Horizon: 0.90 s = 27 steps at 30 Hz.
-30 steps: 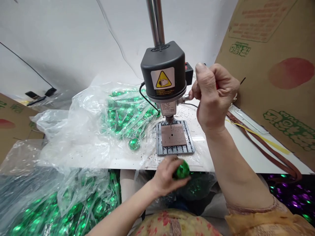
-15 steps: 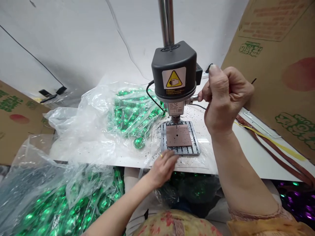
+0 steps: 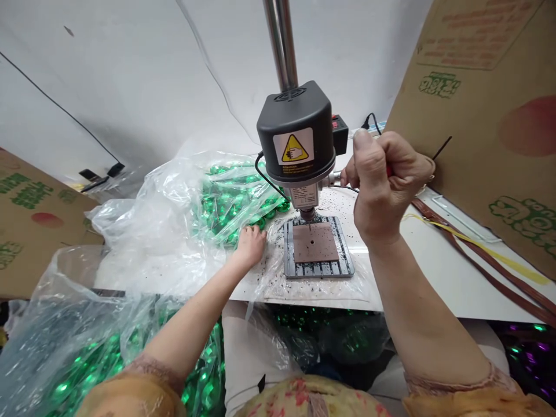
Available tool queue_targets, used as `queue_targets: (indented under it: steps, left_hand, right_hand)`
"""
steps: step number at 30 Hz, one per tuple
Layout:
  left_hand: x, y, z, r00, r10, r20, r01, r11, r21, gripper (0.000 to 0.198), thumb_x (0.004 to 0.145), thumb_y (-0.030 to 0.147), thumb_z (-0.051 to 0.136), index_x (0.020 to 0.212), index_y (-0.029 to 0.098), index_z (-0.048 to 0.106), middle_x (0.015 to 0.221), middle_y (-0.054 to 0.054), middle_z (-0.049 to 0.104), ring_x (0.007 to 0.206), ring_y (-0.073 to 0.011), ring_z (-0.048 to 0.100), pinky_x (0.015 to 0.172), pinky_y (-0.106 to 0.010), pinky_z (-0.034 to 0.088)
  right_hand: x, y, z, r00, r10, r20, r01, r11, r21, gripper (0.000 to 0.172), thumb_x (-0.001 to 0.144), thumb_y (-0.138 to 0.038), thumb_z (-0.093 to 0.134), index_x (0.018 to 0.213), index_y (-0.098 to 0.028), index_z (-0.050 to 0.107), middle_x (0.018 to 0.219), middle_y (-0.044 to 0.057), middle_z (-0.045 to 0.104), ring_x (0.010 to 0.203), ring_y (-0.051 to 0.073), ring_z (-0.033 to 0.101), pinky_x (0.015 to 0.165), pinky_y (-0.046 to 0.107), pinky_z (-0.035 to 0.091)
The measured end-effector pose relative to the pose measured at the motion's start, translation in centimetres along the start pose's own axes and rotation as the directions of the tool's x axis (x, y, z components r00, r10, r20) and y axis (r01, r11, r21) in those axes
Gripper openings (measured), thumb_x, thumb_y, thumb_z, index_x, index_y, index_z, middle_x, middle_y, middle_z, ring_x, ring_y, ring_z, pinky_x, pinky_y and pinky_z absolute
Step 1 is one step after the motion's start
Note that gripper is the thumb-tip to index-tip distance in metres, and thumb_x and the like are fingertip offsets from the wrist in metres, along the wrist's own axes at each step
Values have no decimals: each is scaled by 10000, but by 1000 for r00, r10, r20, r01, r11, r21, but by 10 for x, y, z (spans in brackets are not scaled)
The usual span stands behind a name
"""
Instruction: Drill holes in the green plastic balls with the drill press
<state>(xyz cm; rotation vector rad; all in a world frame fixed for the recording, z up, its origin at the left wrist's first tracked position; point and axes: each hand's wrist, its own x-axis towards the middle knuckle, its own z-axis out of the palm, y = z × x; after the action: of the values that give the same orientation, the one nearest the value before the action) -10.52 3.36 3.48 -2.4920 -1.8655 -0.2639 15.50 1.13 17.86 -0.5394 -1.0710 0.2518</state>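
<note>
My right hand (image 3: 382, 182) is closed around the feed lever (image 3: 333, 178) on the right side of a small black drill press (image 3: 296, 136). Most of the lever is hidden in my fist. Below the chuck (image 3: 307, 214), a brown square plate (image 3: 315, 243) with a small dark hole lies on the grooved metal base (image 3: 343, 269). My left hand (image 3: 252, 246) reaches left of the base, its fingers curled over a green faceted ball that they hide. Just beyond the fingertips lie more shiny green balls (image 3: 230, 200), partly under clear plastic.
Clear plastic bagging (image 3: 147, 220) spreads over the left of the white table (image 3: 365, 269). Dark shavings surround the base. Cardboard boxes (image 3: 486, 139) stand at both sides. Brown straps (image 3: 473, 249) lie at right. A bag of green balls (image 3: 87, 365) sits below the table's front edge.
My left hand has moved from the base's front edge up and left onto the loose green ball. My right hand stays on the lever. The view has shifted slightly.
</note>
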Motion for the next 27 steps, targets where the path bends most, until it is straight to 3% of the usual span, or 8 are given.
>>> queue_targets:
  steps: [4,8,13,18,23,27]
  left_hand:
    - [-4,7,-11,999,13,-51,-13,1000,2,294,651,94,769,900,194,647,948,-105,584,956,-320,582,827,-412,464]
    - [-17,30,-25,983,53,-177,-85,980,-179,419,700,244,804,1085,233,639,1014,-62,555,983,-272,577,831,-375,486]
    - [-30,57,-32,979,27,-202,-125,862,-492,442,722,316,803,1129,237,653,947,-24,532,810,-164,570,665,-266,466]
    - [-38,81,-35,976,7,-217,-145,765,-627,438,713,334,823,1087,210,632,901,-14,567,724,-130,541,589,-232,423]
    - [-59,114,-31,984,151,-99,-178,711,-680,434,723,285,803,1125,233,649,971,-30,584,796,-153,581,654,-251,464]
    - [-79,143,-9,979,198,52,-88,636,-767,443,718,308,813,1138,251,683,997,-43,590,836,-180,596,678,-275,487]
  right_hand:
    - [0,-2,1,999,-40,-5,40,998,48,438,903,-238,611,542,-215,364,467,-65,354,410,72,365,436,303,299]
    - [0,-3,1,999,-44,11,44,999,24,432,926,-259,581,559,-202,361,496,-77,339,426,35,372,447,244,332]
    - [-1,-3,0,999,-53,15,53,999,-4,432,935,-267,566,571,-203,343,507,-81,321,428,25,368,442,220,354]
    - [-1,-3,1,998,-58,-2,58,998,16,430,908,-181,585,556,-207,341,494,-85,310,424,39,364,446,248,324]
    - [1,-4,2,998,-63,-24,65,997,51,453,877,-137,608,533,-218,325,485,-87,267,436,51,294,443,275,260]
    - [2,-5,3,999,-30,31,30,1000,2,455,890,-132,579,570,-232,271,543,-79,240,488,54,257,461,253,305]
